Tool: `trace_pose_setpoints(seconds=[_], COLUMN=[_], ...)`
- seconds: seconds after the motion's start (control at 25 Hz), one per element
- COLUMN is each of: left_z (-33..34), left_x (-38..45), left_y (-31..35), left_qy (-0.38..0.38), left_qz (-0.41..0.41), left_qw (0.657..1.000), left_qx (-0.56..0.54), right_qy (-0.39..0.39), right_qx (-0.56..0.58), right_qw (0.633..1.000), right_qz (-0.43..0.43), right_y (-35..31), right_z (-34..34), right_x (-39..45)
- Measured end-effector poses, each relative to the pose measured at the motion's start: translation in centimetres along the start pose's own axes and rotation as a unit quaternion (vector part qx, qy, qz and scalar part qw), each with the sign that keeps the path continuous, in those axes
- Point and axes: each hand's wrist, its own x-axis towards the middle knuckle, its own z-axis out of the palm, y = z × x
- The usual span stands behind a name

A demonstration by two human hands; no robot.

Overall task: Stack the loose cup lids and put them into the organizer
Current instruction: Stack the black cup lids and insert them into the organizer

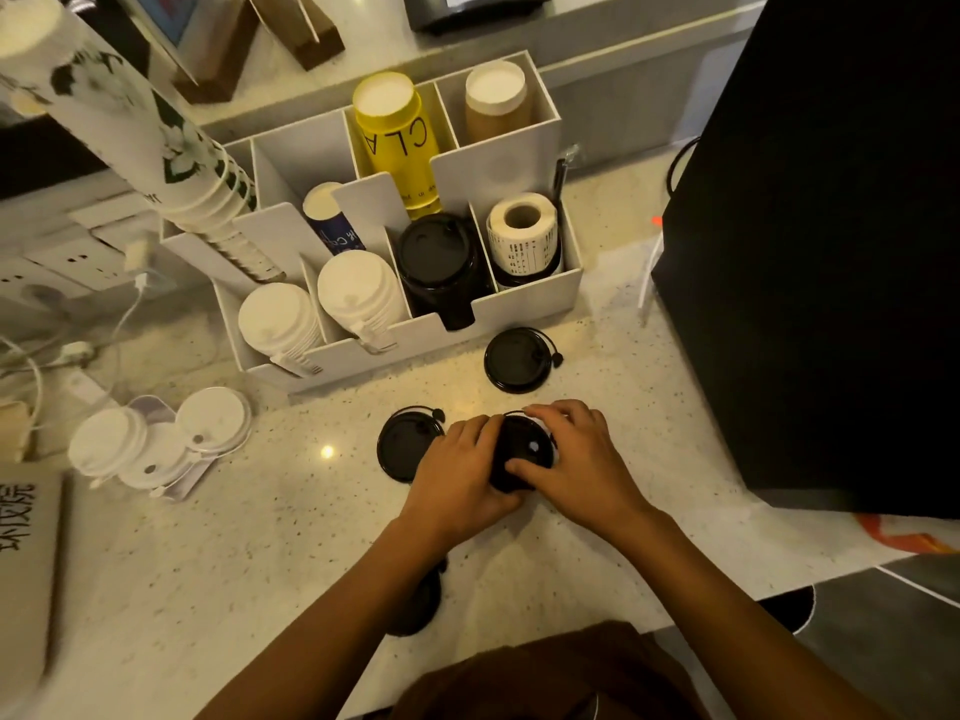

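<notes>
Both hands — left hand (460, 465), right hand (576, 459) — clasp a small stack of black lids (522, 452) on the bench (291, 537). Another loose lid (405, 444) lies just left (touching the left hand), nearer that hand.

Warm, dim indoor light falls from overhead, brightest on the speckled counter (291, 517) in front of the white organizer (524, 298). 2 small specular glints show on the stone, 1 near the black lid (402, 449) and a broader yellowish patch just above it. The black box (831, 226) at right swallows detail into near-solid darkness. The forearms cast soft shadows beneath them (no hard edges). Wide-angle distortion bends lines outward toward the corners; the tall cup stack (130, 122) at upper left leans and stretches. The left edge is smeared with blur, and fine grain softens the whole picture.
</notes>
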Motion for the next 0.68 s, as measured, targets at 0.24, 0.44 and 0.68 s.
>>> trace_pose_setpoints(seconds=[0.24,0.44,0.68], left_z=[-0.6,0.4,1.6], left_x=[-5.0,-8.3,-10.4], left_y=[2.1,3.2,4.4], left_qy=[0.090,0.122,0.154], left_qz=[-0.112,-0.172,-0.195], left_qw=[0.977,0.943,0.909], left_qx=[-0.159,-0.257,-0.335], right_qy=[0.025,-0.001,-0.029], right_qx=[0.179,0.224,0.202], right_qw=[0.982,0.972,0.978], right_qz=[0.062,0.071,0.053], right_y=[-0.1,-0.5,-0.7], right_z=[-1.2,-0.7,0.7], right_x=[-3.6,-6.8,-8.7])
